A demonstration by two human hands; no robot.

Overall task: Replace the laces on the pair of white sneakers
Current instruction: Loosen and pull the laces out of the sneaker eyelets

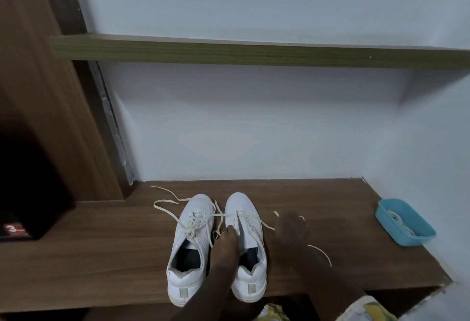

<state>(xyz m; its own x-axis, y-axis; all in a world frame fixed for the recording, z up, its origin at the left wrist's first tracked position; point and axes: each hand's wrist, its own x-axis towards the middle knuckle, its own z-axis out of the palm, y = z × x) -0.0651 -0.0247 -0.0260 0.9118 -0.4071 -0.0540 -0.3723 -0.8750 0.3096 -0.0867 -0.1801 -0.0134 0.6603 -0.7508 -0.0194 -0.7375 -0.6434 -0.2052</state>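
Two white sneakers stand side by side on the wooden bench (101, 257), toes toward the wall. The left sneaker (188, 249) is loosely laced, and its cream lace (165, 208) trails off to the left. My left hand (226, 244) lies over the right sneaker (250, 257), with the fingertips gripping the edge by its eyelets. My right hand (292, 230), blurred, is just right of that shoe and holds its cream lace (321, 253). That lace runs from the front eyelets to the hand and trails on behind it.
A blue plastic tray (417, 238) holding white laces sits at the bench's right end by the wall. A wooden shelf (254, 52) juts out overhead. A dark cabinet opening (28, 193) lies to the left. The bench's front edge is just behind the heels.
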